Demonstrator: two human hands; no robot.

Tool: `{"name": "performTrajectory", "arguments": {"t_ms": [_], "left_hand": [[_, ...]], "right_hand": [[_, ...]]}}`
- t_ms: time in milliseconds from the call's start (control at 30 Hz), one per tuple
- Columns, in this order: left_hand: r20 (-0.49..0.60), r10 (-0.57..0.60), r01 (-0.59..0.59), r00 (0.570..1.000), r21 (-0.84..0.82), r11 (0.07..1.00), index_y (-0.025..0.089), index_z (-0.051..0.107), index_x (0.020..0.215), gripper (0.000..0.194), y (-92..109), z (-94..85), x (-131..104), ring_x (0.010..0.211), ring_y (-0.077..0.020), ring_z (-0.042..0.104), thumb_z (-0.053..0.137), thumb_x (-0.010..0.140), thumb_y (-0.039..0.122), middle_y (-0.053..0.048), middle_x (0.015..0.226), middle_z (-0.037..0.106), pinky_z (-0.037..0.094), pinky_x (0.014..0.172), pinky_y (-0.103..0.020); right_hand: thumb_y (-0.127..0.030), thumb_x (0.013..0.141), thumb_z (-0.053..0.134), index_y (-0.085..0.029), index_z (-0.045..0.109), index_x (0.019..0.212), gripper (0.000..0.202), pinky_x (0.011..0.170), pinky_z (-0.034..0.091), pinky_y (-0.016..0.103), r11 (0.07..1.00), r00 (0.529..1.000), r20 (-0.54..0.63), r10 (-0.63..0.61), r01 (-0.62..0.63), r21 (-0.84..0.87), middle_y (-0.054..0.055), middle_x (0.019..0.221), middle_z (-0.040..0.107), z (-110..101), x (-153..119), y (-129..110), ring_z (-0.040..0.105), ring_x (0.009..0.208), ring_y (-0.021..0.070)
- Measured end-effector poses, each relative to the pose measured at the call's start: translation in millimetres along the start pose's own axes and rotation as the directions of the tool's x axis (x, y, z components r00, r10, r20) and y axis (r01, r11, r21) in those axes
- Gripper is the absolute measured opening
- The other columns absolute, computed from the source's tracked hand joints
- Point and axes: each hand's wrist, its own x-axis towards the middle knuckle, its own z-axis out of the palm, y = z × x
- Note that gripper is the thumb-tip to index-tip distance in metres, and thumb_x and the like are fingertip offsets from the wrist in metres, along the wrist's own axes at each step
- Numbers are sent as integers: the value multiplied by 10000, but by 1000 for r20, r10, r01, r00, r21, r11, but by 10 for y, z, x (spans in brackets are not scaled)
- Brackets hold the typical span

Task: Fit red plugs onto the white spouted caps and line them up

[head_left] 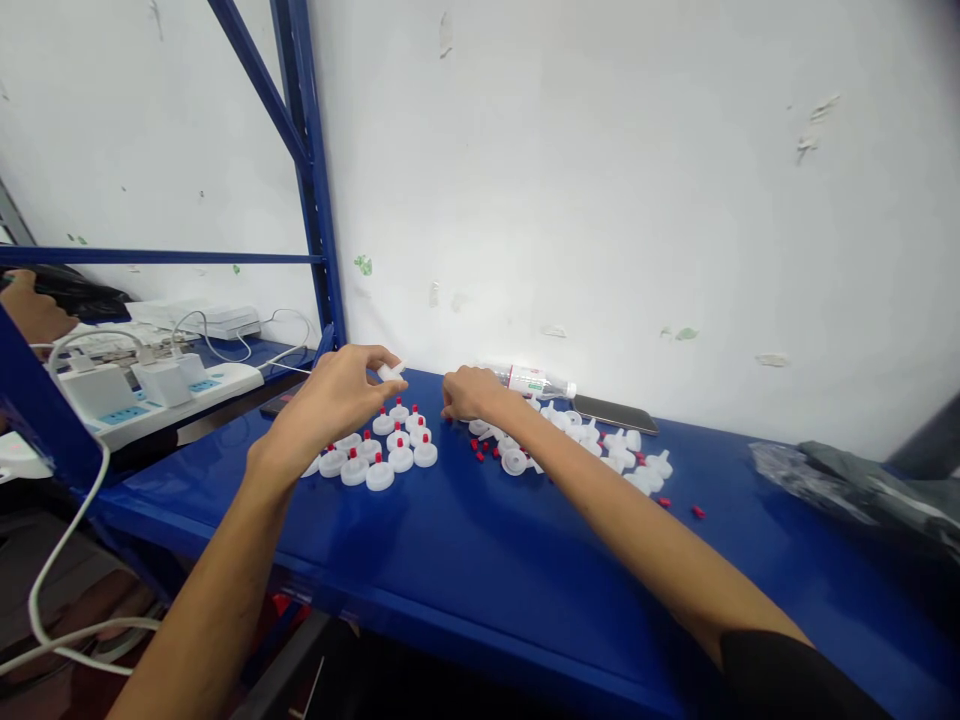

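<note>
Between the thumb and fingers of my left hand [352,385] is a white nozzle cap [390,372] with its thin spout pointing up and right. Below that hand stand several white nozzle caps [380,474] with small red tips, grouped upright on the blue table. My right hand [472,392] reaches to the left edge of a loose pile of white nozzle caps [514,461] without tips. Its fingers are closed and bent down to the table, close to a red tip [448,418]; what they grip is hidden. More red tips [480,455] lie scattered by the pile.
Behind the pile lie a clear plastic bottle [536,383] and a dark phone [615,413]. Plastic bags [817,480] rest at the right. Left of the blue rack post [319,200] are a power strip [180,395] with chargers and cables, and another person's hand [34,308].
</note>
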Motion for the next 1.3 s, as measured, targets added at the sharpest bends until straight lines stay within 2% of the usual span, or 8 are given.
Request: {"name": "performTrajectory", "arguments": {"t_ms": [233, 333, 500, 633, 833, 1000, 1133, 1300], "left_hand": [[107, 25, -27, 994, 16, 1000, 199, 756, 1126, 422, 3, 40, 15, 835, -294, 747, 664, 810, 463, -80, 875, 802, 525, 672, -332], [118, 29, -32, 993, 17, 999, 203, 744, 1140, 422, 6, 55, 15, 835, -288, 749, 646, 830, 471, -74, 859, 800, 516, 662, -327], [135, 17, -18, 991, 8, 1000, 206, 743, 1155, 422, -6, 77, 15, 703, -262, 739, 637, 841, 468, -66, 829, 799, 488, 565, -317], [151, 5, -5, 989, -4, 1000, 201, 758, 1146, 432, -25, 97, 32, 641, -252, 725, 669, 820, 470, -64, 773, 786, 483, 530, -312], [92, 7, -1, 996, -58, 998, 178, 749, 1205, 494, 18, 71, 32, 753, -263, 737, 711, 789, 443, -94, 901, 797, 531, 603, -317], [11, 16, -14, 1000, -156, 988, 201, 749, 1210, 485, 36, 50, 22, 827, -282, 747, 715, 795, 450, -103, 998, 803, 551, 615, -328], [-57, 29, -43, 998, -258, 965, 213, 746, 1225, 468, 6, 74, 57, 996, -289, 744, 690, 837, 468, -105, 1105, 798, 582, 749, -336], [-131, 5, -52, 991, -355, 933, 192, 720, 1266, 486, -16, 105, 90, 945, -269, 756, 677, 857, 449, -113, 1195, 773, 598, 718, -316]], "right_hand": [[-354, 997, 633, -178, 612, 1296, 348, 912, 572, 453, 1000, 997, 81, 9, -7, -26, 102, 1296, 629, 24, 8, -35, 656, 1090, 240], [-342, 982, 656, -170, 643, 1246, 316, 918, 567, 450, 999, 998, 70, 0, -2, 33, 102, 1265, 651, 13, 20, -33, 661, 1089, 244], [-138, 869, 724, -163, 773, 886, 58, 786, 556, 315, 968, 998, 26, -53, 45, 246, 77, 899, 779, -128, 6, 49, 743, 855, 216], [-143, 907, 680, -166, 769, 1092, 206, 709, 534, 223, 891, 989, -60, -132, 146, 430, 55, 943, 799, -356, -62, 172, 730, 778, 132], [-308, 899, 713, -163, 789, 1048, 221, 618, 499, 225, 527, 915, -350, -199, 401, 749, 81, 1051, 782, -523, -121, 196, 680, 867, 155], [-307, 804, 794, -167, 780, 941, 196, 695, 549, 264, 366, 907, -347, -238, 415, 833, 66, 941, 778, -430, -57, 90, 687, 853, 162], [-351, 808, 802, -177, 758, 960, 235, 850, 571, 319, 221, 905, -391, -171, 422, 879, 57, 920, 784, -390, -27, 74, 715, 908, 170], [-337, 823, 802, -187, 726, 972, 224, 885, 564, 309, 30, 900, -423, -100, 428, 903, 46, 899, 785, -398, -11, 92, 739, 940, 169]]}}
